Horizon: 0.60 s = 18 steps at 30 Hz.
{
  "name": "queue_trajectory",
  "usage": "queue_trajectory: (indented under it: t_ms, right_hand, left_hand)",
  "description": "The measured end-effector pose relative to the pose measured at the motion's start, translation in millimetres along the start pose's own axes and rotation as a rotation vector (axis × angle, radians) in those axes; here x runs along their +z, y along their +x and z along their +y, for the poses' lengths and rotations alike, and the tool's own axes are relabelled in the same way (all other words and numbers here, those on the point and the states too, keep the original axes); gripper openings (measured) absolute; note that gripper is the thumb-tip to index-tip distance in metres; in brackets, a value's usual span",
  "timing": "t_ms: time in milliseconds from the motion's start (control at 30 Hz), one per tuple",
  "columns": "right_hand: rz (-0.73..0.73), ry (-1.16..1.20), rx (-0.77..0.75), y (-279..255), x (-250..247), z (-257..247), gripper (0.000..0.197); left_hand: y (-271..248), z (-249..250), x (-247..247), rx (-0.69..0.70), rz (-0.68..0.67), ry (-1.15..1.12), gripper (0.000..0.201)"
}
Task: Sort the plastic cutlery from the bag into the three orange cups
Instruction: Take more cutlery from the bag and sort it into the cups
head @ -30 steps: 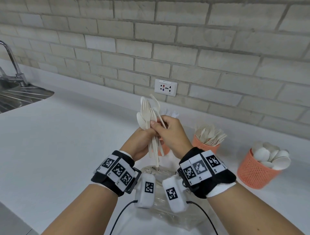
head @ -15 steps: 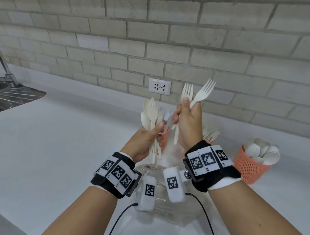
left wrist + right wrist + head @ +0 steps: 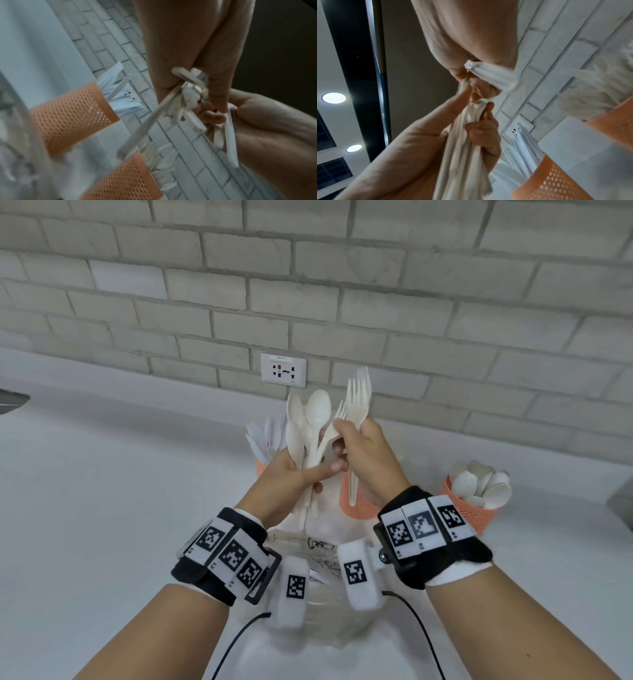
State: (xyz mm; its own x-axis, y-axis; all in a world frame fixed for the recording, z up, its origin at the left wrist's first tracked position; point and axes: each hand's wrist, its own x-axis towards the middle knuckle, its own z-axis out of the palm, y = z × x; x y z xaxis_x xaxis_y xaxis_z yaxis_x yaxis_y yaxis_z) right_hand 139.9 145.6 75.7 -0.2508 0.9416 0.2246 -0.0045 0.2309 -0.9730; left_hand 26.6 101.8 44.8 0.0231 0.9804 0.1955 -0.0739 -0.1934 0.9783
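Over white counter (image 3: 102, 491), right hand (image 3: 368, 455) grips forks (image 3: 358, 402) upright.

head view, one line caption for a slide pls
Left hand holds spoons, right hand holds forks above three orange cups.

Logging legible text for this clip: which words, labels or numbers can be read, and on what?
None can be read.
Wall socket: small print, too small.
Wristband tags: square code patterns, tiny characters beneath, blurred.
Bag: dark marks, illegible.
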Motion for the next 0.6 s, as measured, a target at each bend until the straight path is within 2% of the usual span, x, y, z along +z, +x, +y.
queue_trajectory:
  t_ms: [67, 133, 200, 267, 367, 467, 600]
  right_hand:
    - [0.096, 0.068, -0.026, 4, -16, -5, 0.013]
    - [0.227, 0.102, -0.066, 10, -36, -11, 0.019]
    - [0.321, 0.144, -0.146, 18, -59, -15, 0.025]
    - [0.387, 0.142, -0.212, 26, -81, -16, 0.034]
    - [0.492, 0.082, -0.207, 38, -101, -3, 0.041]
    - [0.523, 0.111, -0.171, 48, -106, 19, 0.037]
    - [0.515, 0.103, -0.224, 57, -99, 33, 0.024]
  left_hand:
    - [3, 0, 7, -0.019, -0.008, -0.066, 0.012]
    - [7, -4, 12, -0.058, 0.035, -0.137, 0.009]
    - [11, -10, 16, -0.095, 0.087, -0.2, 0.013]
    - [15, -14, 19, -0.117, 0.118, -0.273, 0.019]
    - [20, -18, 25, -0.124, 0.122, -0.334, 0.02]
    - [23, -21, 30, -0.125, 0.127, -0.31, 0.021]
    - [23, -23, 31, -0.145, 0.153, -0.283, 0.022]
